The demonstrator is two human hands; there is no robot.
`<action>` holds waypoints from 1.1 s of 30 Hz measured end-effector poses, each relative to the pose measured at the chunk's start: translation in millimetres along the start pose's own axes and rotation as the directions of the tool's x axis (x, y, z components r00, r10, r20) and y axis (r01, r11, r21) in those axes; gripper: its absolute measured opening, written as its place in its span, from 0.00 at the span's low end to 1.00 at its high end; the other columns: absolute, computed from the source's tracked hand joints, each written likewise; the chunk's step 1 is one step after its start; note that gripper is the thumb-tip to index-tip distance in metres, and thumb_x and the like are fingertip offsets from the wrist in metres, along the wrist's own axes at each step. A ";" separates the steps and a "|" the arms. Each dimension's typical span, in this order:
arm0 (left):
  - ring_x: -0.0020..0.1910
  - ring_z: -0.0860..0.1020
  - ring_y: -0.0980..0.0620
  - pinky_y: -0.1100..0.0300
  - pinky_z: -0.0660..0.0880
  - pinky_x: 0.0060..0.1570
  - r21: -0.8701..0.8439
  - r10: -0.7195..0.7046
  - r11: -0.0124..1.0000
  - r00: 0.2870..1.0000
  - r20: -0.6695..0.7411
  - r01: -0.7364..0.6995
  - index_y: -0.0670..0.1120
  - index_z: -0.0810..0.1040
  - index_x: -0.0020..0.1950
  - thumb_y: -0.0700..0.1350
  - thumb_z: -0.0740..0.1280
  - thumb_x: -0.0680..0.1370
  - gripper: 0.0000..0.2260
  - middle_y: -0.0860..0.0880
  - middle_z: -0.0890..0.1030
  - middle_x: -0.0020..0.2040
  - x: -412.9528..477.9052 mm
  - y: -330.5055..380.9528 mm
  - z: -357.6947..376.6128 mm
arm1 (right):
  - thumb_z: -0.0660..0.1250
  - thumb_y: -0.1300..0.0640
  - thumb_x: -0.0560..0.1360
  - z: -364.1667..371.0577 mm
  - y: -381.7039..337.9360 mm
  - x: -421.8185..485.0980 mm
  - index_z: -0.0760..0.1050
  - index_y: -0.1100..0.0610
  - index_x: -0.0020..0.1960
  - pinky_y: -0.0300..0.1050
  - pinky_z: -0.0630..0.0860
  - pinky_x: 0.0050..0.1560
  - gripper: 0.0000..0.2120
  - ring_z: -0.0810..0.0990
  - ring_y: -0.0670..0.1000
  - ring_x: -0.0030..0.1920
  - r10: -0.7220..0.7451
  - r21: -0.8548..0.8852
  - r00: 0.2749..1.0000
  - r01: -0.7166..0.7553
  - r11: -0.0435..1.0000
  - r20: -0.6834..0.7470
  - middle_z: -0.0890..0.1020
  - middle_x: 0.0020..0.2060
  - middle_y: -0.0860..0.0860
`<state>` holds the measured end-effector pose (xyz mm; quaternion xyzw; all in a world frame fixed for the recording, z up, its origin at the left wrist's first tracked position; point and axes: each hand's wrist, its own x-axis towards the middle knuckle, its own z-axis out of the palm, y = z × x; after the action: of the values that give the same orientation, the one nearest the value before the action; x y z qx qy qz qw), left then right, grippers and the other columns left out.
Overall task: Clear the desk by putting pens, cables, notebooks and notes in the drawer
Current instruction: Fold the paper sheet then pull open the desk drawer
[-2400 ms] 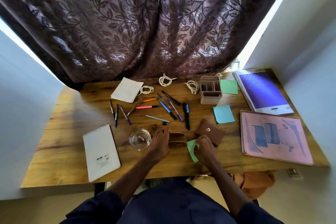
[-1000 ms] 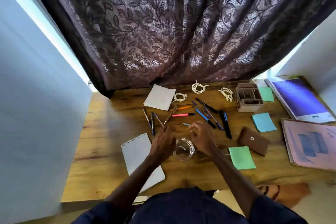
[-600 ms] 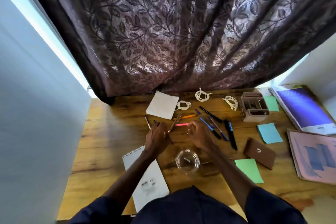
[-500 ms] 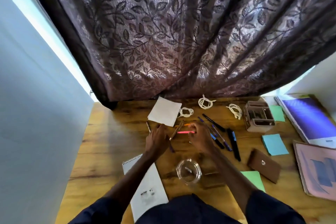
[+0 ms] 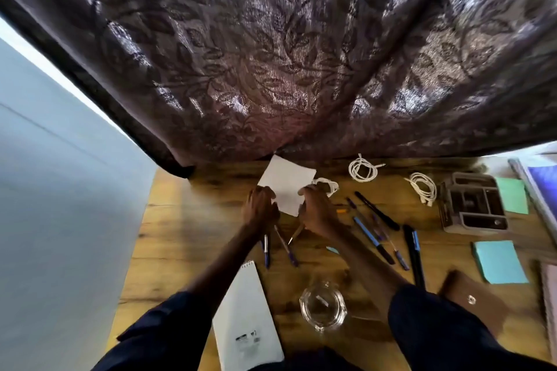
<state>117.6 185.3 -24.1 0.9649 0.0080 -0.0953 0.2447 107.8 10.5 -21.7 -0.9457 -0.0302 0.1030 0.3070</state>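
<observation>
Frame motion-blurred, fine detail soft.

Hidden or cut:
- Pad [image 5: 247, 319]: near end hidden behind dark clothing.
- Pens [image 5: 284, 245]: several run under the wrists, far ends covered.
- Paper [image 5: 286, 185]: far corner meets the curtain [image 5: 271, 54] hem.
- Cable [image 5: 327, 185]: coil half behind the right hand.
- Notebook [image 5: 539, 178]: cut off at the frame's right edge.

Hands:
- Left hand [image 5: 259, 205]: arm stretched forward, back of hand up, fingers curled onto the paper's left edge.
- Right hand [image 5: 316, 208]: same reach, fingers closed on the paper's near right corner.
- Paper sits at the back of the counter [image 5: 180, 220], between both hands. Lifted or flat, cannot tell.
</observation>
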 end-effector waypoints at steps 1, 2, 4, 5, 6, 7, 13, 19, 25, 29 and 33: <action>0.63 0.75 0.42 0.49 0.77 0.54 0.021 -0.011 1.000 1.000 0.015 0.010 0.47 0.78 0.56 0.42 0.69 0.75 0.10 0.44 0.78 0.60 7.1 -1.5 1.3 | 0.68 0.65 0.71 5.9 -1.3 6.4 0.77 0.62 0.61 0.54 0.73 0.64 0.18 0.75 0.60 0.65 -0.030 -0.040 1.000 0.030 0.999 0.006 0.78 0.61 0.58; 0.64 0.74 0.42 0.49 0.77 0.55 0.036 -0.011 0.999 1.000 0.027 0.010 0.47 0.78 0.56 0.42 0.69 0.75 0.10 0.44 0.78 0.61 9.6 -1.7 0.1 | 0.68 0.64 0.72 6.7 -7.1 6.8 0.76 0.61 0.62 0.54 0.73 0.64 0.18 0.74 0.60 0.66 -0.054 -0.100 0.998 0.056 0.993 0.024 0.77 0.62 0.57; 0.65 0.73 0.42 0.48 0.77 0.56 0.061 -0.017 0.998 0.998 0.057 0.014 0.47 0.78 0.57 0.43 0.69 0.76 0.11 0.44 0.77 0.61 15.2 -3.3 2.8 | 0.68 0.62 0.73 16.0 -9.8 10.3 0.75 0.59 0.64 0.53 0.72 0.64 0.19 0.73 0.59 0.66 -0.083 -0.211 0.994 0.097 0.973 0.077 0.76 0.63 0.55; 0.64 0.73 0.42 0.48 0.77 0.56 0.068 -0.017 0.998 0.997 0.071 0.012 0.47 0.78 0.58 0.43 0.69 0.76 0.11 0.44 0.78 0.61 18.6 -3.8 5.5 | 0.68 0.62 0.74 19.2 -9.8 12.5 0.74 0.59 0.64 0.53 0.70 0.64 0.19 0.74 0.59 0.65 -0.090 -0.255 0.990 0.115 0.960 0.110 0.76 0.63 0.55; 0.64 0.74 0.42 0.49 0.77 0.56 0.081 -0.016 0.997 0.996 0.089 0.009 0.48 0.78 0.58 0.44 0.68 0.76 0.11 0.45 0.78 0.60 19.7 -5.0 8.3 | 0.68 0.61 0.74 22.2 -9.1 12.4 0.74 0.59 0.64 0.54 0.70 0.64 0.19 0.74 0.60 0.64 -0.092 -0.298 0.986 0.129 0.946 0.136 0.76 0.62 0.56; 0.63 0.75 0.42 0.49 0.77 0.57 0.094 -0.017 0.996 0.994 0.104 0.007 0.48 0.79 0.58 0.44 0.69 0.76 0.11 0.45 0.78 0.60 19.3 -5.8 10.5 | 0.69 0.61 0.74 24.6 -8.3 11.2 0.74 0.59 0.64 0.54 0.69 0.64 0.19 0.74 0.60 0.64 -0.097 -0.334 0.985 0.141 0.932 0.144 0.77 0.61 0.57; 0.70 0.68 0.39 0.47 0.75 0.61 0.159 -0.066 0.986 0.993 0.094 0.050 0.46 0.73 0.67 0.49 0.71 0.77 0.20 0.41 0.70 0.69 30.5 -15.5 18.2 | 0.67 0.60 0.76 20.8 -7.1 14.0 0.71 0.58 0.66 0.56 0.70 0.64 0.19 0.73 0.60 0.65 -0.074 -0.402 0.975 0.155 0.902 0.209 0.74 0.64 0.55; 0.76 0.56 0.34 0.43 0.61 0.73 0.254 -0.200 0.957 0.949 0.242 0.137 0.37 0.52 0.79 0.56 0.71 0.76 0.43 0.37 0.54 0.79 61.2 -12.5 13.0 | 0.67 0.59 0.75 23.0 -11.7 12.5 0.72 0.59 0.67 0.55 0.71 0.62 0.21 0.73 0.60 0.64 -0.050 -0.436 0.974 0.143 0.889 0.220 0.72 0.64 0.56; 0.73 0.68 0.37 0.44 0.71 0.68 0.022 -0.326 0.944 0.917 0.229 0.330 0.43 0.61 0.79 0.58 0.77 0.69 0.46 0.40 0.66 0.75 79.8 -20.4 1.1 | 0.66 0.58 0.76 24.0 -12.6 11.5 0.69 0.59 0.70 0.54 0.70 0.66 0.23 0.71 0.59 0.68 -0.009 -0.406 0.970 0.111 0.907 0.244 0.70 0.69 0.56; 0.71 0.68 0.37 0.46 0.69 0.67 0.104 -0.348 0.937 0.901 0.260 0.332 0.49 0.71 0.73 0.64 0.73 0.69 0.37 0.43 0.72 0.72 83.8 -29.3 1.0 | 0.70 0.58 0.74 26.5 -11.6 11.2 0.69 0.58 0.70 0.55 0.71 0.66 0.26 0.71 0.58 0.68 -0.006 -0.401 0.968 0.110 0.909 0.251 0.70 0.68 0.54; 0.76 0.56 0.34 0.44 0.61 0.72 0.174 -0.391 0.916 0.900 0.191 0.361 0.42 0.58 0.79 0.65 0.71 0.72 0.45 0.37 0.58 0.78 72.5 -20.9 9.0 | 0.72 0.58 0.72 29.0 -11.3 10.3 0.68 0.57 0.71 0.55 0.70 0.66 0.28 0.70 0.57 0.68 0.010 -0.423 0.968 0.100 0.901 0.251 0.68 0.68 0.53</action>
<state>185.8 197.3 -55.3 0.9425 0.1607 -0.2483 0.1554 111.7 37.5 -39.9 -0.9689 -0.1120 0.2033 0.0859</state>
